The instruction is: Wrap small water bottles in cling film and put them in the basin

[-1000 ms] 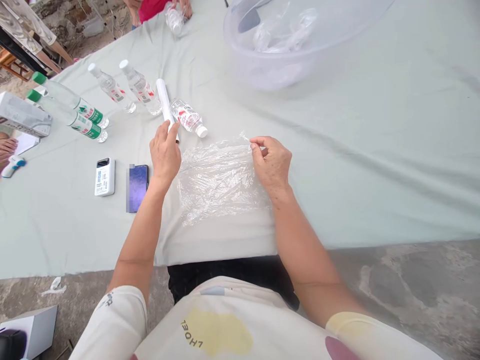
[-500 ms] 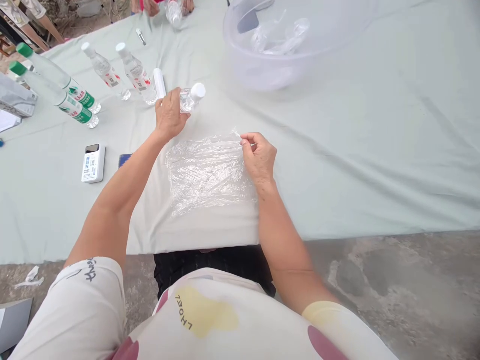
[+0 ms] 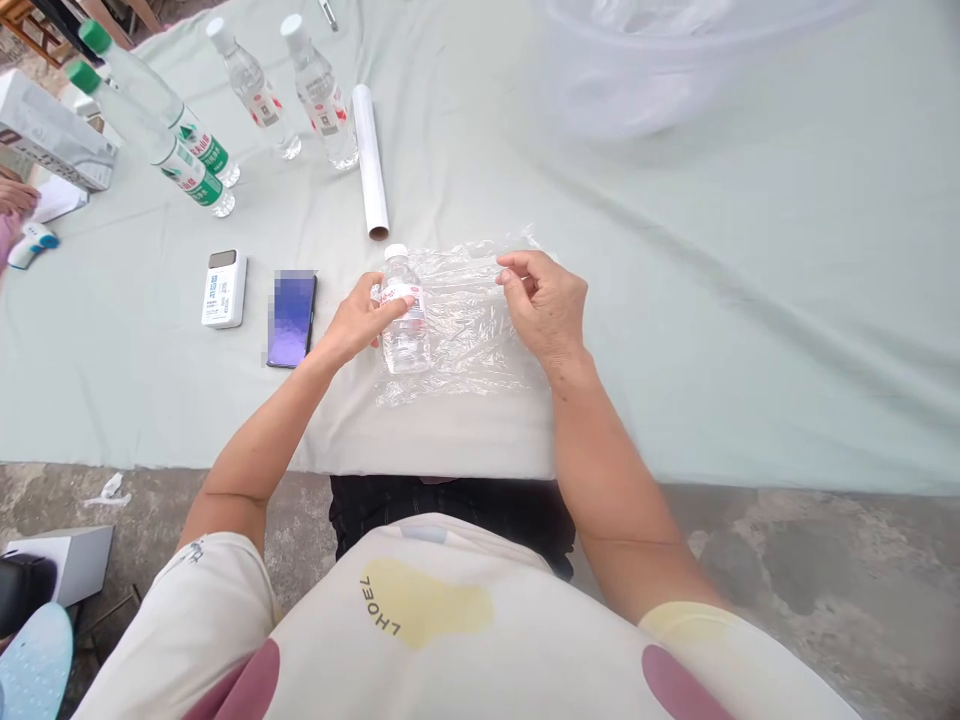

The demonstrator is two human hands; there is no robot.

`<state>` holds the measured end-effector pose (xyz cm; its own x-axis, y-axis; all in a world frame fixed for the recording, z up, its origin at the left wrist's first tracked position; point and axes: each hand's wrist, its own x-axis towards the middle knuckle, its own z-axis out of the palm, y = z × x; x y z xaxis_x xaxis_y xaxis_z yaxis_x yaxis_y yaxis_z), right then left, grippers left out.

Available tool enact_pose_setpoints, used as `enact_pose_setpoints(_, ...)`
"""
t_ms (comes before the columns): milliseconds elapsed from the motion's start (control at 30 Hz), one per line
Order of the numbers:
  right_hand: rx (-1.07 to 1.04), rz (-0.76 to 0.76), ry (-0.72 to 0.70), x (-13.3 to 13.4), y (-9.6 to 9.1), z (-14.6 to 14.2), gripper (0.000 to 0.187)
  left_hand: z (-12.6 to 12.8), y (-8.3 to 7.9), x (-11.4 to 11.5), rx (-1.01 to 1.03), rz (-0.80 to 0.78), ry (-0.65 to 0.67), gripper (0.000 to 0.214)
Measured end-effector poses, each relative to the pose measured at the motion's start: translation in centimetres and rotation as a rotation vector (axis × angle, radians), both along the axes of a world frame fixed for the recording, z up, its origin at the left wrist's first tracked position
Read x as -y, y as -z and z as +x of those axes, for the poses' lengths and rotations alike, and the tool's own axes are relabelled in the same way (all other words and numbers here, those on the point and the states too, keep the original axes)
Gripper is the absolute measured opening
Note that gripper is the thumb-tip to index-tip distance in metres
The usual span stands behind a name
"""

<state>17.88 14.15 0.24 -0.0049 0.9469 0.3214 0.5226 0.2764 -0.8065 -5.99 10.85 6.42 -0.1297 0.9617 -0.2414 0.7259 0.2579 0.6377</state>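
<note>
A sheet of clear cling film (image 3: 480,340) lies flat on the pale green tablecloth (image 3: 712,300) near its front edge. A small water bottle (image 3: 403,315) with a white cap and red label lies on the film's left side. My left hand (image 3: 360,320) grips that bottle from the left. My right hand (image 3: 544,305) pinches the film's upper right edge between thumb and fingers. A white roll of cling film (image 3: 370,160) lies just beyond the sheet.
Two red-label bottles (image 3: 319,90) and two green-cap bottles (image 3: 161,130) stand at the back left. A white device (image 3: 223,288) and a phone (image 3: 291,317) lie left of my hand. A clear plastic basin (image 3: 660,60) sits at the back. Another person's hand (image 3: 13,195) shows at far left.
My left hand picked up the small bottle from beside the roll and brought it down onto the film's left side. My right hand kept its pinch on the film.
</note>
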Motion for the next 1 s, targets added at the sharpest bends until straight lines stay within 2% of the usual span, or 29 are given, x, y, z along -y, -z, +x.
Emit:
enact_pose_setpoints(100, 0.004, -0.005, -0.006, -0.1, 0.3, 0.0, 0.030, 0.4, 0.5, -0.1, -0.053, -0.062, 0.004, 0.062)
enact_pose_setpoints(233, 0.013, -0.015, -0.010, -0.2, 0.4, 0.1, 0.026, 0.5, 0.4, 0.2, -0.238, -0.006, 0.009, 0.070)
enact_pose_setpoints(333, 0.017, -0.013, -0.023, 0.0, 0.5, 0.0, 0.026, 0.0, 0.5, 1.0, -0.281, 0.012, -0.012, 0.067)
enact_pose_setpoints(467, 0.022, 0.001, -0.077, 0.4, 0.5, -0.6, 0.026, -1.2, 1.6, 2.6, -0.269, 0.098, -0.074, 0.054)
enact_pose_setpoints(600, 0.024, 0.025, -0.136, 0.8, 0.3, -1.2, 0.025, -1.9, 2.8, 3.9, -0.175, 0.151, -0.091, 0.046)
enact_pose_setpoints(733, -0.009, 0.020, -0.162, 1.4, -0.1, -1.4, 0.025, -2.0, 3.2, 5.1, -0.129, 0.203, -0.140, 0.039)
enact_pose_setpoints(867, -0.056, 0.013, -0.158, 2.0, -1.4, -1.1, 0.026, -2.0, 2.8, 7.4, -0.302, 0.163, -0.254, 0.026)
enact_pose_setpoints(1000, 0.000, 0.033, -0.273, 2.0, -4.2, -2.6, 0.027, -1.4, 2.9, 10.2, -0.427, 0.049, -0.230, 0.019)
